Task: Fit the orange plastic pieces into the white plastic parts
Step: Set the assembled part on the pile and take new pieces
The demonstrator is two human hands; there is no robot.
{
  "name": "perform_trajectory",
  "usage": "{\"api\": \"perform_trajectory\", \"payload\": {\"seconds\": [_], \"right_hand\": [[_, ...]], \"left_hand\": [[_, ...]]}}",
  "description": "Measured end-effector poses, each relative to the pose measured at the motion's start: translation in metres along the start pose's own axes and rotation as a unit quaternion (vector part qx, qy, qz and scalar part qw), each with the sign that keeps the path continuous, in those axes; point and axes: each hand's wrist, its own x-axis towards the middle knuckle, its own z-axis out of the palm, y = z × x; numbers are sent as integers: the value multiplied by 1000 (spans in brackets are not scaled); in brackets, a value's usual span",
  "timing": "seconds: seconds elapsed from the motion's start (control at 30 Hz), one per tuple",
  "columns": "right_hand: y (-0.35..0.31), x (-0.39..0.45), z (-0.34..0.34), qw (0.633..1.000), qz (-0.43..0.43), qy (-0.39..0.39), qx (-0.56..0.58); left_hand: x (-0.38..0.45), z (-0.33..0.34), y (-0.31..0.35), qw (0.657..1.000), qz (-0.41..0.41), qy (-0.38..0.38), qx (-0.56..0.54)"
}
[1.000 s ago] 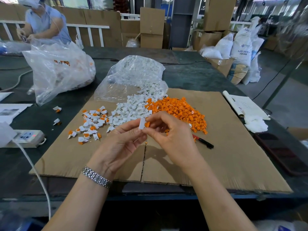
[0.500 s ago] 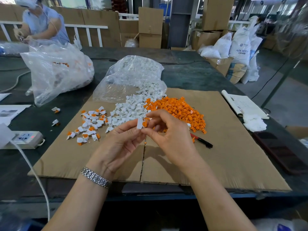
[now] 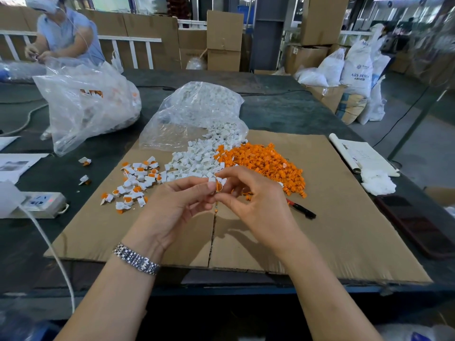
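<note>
A white part [image 3: 211, 180] and an orange piece [image 3: 218, 186] meet above the cardboard [image 3: 344, 217], the left hand [image 3: 177, 207] pinching the part, the right hand [image 3: 256, 203] pinching the piece. White pile [image 3: 197, 163] and orange pile [image 3: 266, 163] lie just behind.

Both hands meet above a flat cardboard sheet [image 3: 344, 217] on the dark table [image 3: 283, 112]. The left hand [image 3: 172, 207] pinches a white plastic part [image 3: 212, 179], and the right hand [image 3: 256, 198] pinches an orange piece [image 3: 218, 186] against it. Behind them lie a pile of white parts [image 3: 197, 161] spilling from a clear bag [image 3: 197, 107], a pile of orange pieces [image 3: 266, 163] to the right, and assembled pieces [image 3: 133, 183] to the left. A red-and-black pen [image 3: 301, 209] lies just beside the right hand
</note>
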Motion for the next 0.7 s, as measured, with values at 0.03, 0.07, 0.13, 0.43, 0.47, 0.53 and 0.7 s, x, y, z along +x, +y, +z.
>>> {"api": "perform_trajectory", "payload": {"seconds": [0.03, 0.07, 0.13, 0.43, 0.47, 0.53, 0.7], "right_hand": [[0, 0, -1, 1000, 1, -5, 8], [0, 0, -1, 1000, 0, -5, 10], [1, 0, -1, 1000, 0, 4, 10], [4, -1, 1, 1000, 0, 21, 16], [5, -1, 1, 1000, 0, 15, 16], [5, -2, 1, 1000, 0, 7, 11], [8, -4, 2, 1000, 16, -11, 3]], "left_hand": [[-1, 0, 1, 1000, 0, 1, 3], [-2, 0, 0, 1000, 0, 2, 6], [-3, 1, -1, 1000, 0, 6, 5], [-7, 7, -1, 999, -3, 31, -11], [-7, 7, 0, 999, -7, 33, -10], [-7, 5, 1, 999, -12, 34, 0], [-7, 7, 1, 999, -8, 39, 14]]}}
